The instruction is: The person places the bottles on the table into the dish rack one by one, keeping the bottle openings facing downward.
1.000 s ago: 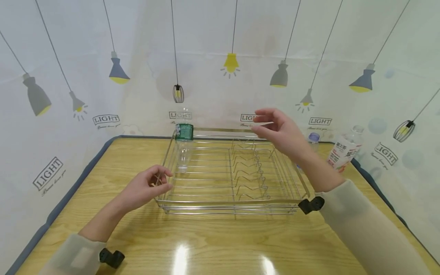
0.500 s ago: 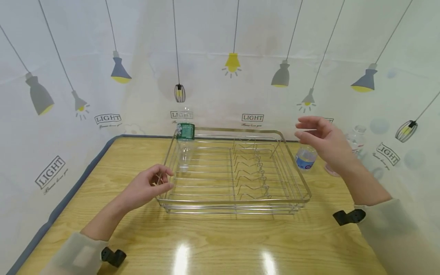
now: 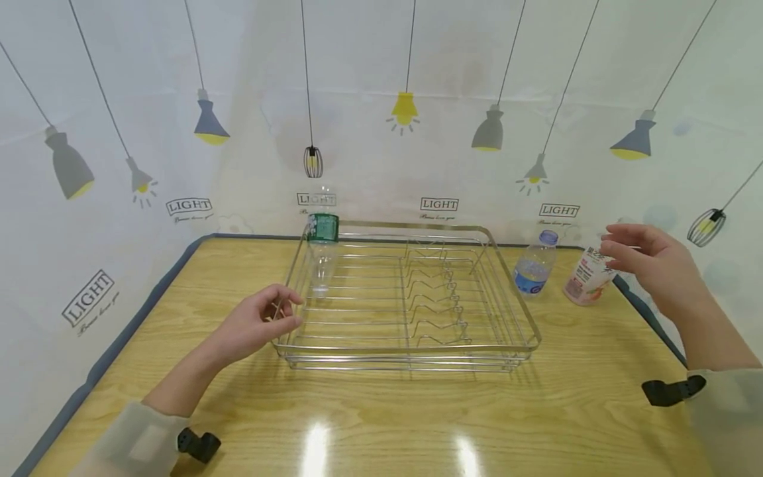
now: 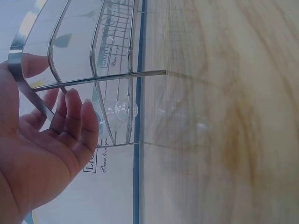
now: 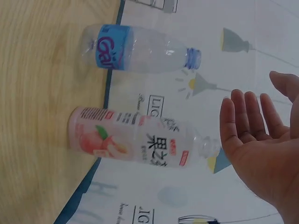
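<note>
Lamp-printed backdrop [image 3: 357,66] across the top of the frame, wooden table [image 3: 369,417] below. At centre left, left hand [image 3: 253,326] with thumb and fingers curled round the rim of a wire rack [image 3: 411,349], mid-frame. Upright in its left rear, green-labelled bottle [image 3: 324,228]. Farther right, standing, blue-labelled bottle [image 3: 532,276], then peach-labelled bottle [image 3: 587,281]. Near its top, at right edge, right hand [image 3: 661,268], thumb spread from gently curved fingers.

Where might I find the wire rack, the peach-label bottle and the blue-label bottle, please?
Wire rack [image 3: 408,349], head view: on its front rim.
Peach-label bottle [image 5: 140,140], right wrist view: on its label.
Blue-label bottle [image 5: 145,50], right wrist view: on its clear body.
</note>
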The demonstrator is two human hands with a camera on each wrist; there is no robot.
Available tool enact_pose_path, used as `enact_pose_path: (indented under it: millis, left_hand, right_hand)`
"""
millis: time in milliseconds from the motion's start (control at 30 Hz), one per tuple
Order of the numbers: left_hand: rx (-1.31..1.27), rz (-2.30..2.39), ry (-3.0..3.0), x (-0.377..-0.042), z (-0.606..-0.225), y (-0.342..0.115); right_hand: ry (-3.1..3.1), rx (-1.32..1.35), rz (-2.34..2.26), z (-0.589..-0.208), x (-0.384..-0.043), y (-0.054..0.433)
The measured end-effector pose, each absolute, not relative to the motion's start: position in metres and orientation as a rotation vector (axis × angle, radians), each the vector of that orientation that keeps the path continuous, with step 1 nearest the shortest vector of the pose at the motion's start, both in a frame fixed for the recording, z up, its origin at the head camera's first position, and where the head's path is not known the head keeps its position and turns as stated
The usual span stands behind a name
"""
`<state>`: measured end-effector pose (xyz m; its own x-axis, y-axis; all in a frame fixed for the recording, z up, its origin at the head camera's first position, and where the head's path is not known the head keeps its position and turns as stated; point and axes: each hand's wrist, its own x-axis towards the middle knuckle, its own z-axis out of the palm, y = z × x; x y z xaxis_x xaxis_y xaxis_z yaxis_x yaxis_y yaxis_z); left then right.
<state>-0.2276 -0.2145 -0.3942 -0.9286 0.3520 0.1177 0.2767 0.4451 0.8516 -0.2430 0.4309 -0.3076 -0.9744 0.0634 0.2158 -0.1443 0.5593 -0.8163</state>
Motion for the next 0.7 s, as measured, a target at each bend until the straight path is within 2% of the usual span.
enact_pose_path:
  millis: [267, 467, 700]
  left_hand:
    - [0.565, 1.530, 2.592, -0.228, -0.396, -0.215]
    - [0.554, 1.526, 2.592, -0.227, -0.395, -0.214]
    - [0.562, 1.521, 2.603, -0.226, -0.393, -0.214]
  right_hand:
    - [-2.523, -0.026, 1.423, -0.338, -0.247, 0.464]
    - [-2.511, -0.224, 1.370, -0.356, -0.251, 0.482]
    - [-2.458, -0.194, 1.513, -0.378, -0.260, 0.496]
